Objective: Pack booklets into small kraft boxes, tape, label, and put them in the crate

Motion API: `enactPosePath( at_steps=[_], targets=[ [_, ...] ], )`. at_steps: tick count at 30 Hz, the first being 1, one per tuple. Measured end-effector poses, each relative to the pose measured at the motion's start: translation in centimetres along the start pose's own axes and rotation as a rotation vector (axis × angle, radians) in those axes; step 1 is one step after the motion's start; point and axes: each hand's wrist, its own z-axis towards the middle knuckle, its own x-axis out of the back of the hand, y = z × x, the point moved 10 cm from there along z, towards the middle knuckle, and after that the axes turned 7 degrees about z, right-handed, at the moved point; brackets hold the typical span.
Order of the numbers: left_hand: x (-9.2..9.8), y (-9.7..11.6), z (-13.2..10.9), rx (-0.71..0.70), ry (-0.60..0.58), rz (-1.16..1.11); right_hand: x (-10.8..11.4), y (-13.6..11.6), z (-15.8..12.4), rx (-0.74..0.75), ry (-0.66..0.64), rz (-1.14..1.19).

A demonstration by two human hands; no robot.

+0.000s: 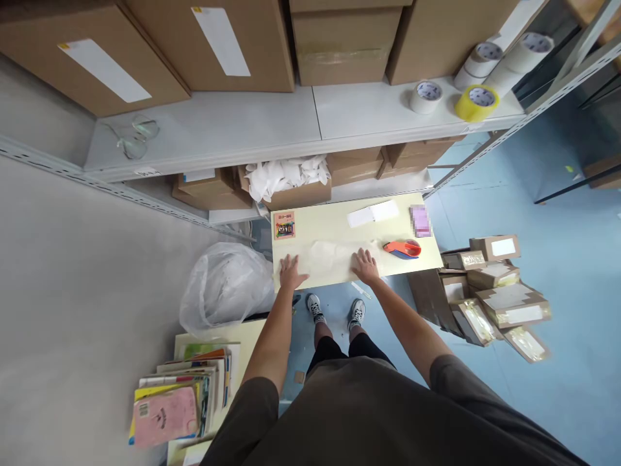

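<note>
My left hand (291, 272) lies flat on the pale yellow tabletop (310, 222), near its front left corner, with fingers spread. My right hand (365, 266) rests farther right, fingers stretched out, on or beside the right part of a thin whitish sheet (332, 257). Whether that sheet is a bag or paper I cannot tell. To the right of this hand lies an orange and blue hand tool (402, 249), perhaps a tape dispenser. Behind are white paper slips (372, 213), a small pink picture booklet (284, 225) and a blurred purple packet (420, 221).
Shelving (242, 123) with cardboard boxes (347, 48) and tape rolls (477, 103) rises behind the table. On the left are a clear plastic bag (226, 285) and stacked books (165, 414). Small taped cartons (509, 304) are piled on the floor at right.
</note>
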Motion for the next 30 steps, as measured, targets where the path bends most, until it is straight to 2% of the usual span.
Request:
enactPosePath(
  at_steps=[4,8,11,13,15,17,20,22,26,30],
  targets=[
    [-0.8,-0.5,0.6,0.045,-0.037,0.01,0.7,1.3,1.8,0.04,0.003,-0.033],
    [-0.8,-0.3,0.5,0.06,-0.057,-0.001,1.0,2.1,2.1,0.045,-0.027,-0.055],
    [-0.2,-0.2,0.5,0.038,-0.055,-0.034,1.2,2.0,2.2,0.006,-0.038,-0.061],
    [1.0,-0.7,0.7,0.014,-0.007,-0.066,1.5,1.1,2.8,-0.007,-0.028,-0.043],
    [2.5,-1.4,1.1,-0.026,0.072,-0.112,1.8,-1.1,3.9,0.027,-0.01,0.019],
    [4.4,-2.4,1.8,-0.068,0.161,-0.179,1.5,-4.8,5.6,0.104,-0.027,0.124],
    [6.8,-5.3,3.8,-0.051,0.264,-0.299,-0.3,-11.4,8.9,0.208,-0.108,0.278],
    [7.7,-7.6,5.8,0.012,0.284,-0.379,-1.8,-15.6,11.6,0.249,-0.137,0.315],
    [7.4,-11.2,10.4,0.149,0.209,-0.571,-4.3,-21.8,17.0,0.271,-0.102,0.263],
    [6.5,-12.1,13.8,0.134,0.157,-0.784,-7.1,-25.8,20.3,0.288,-0.124,0.143]
  ],
)
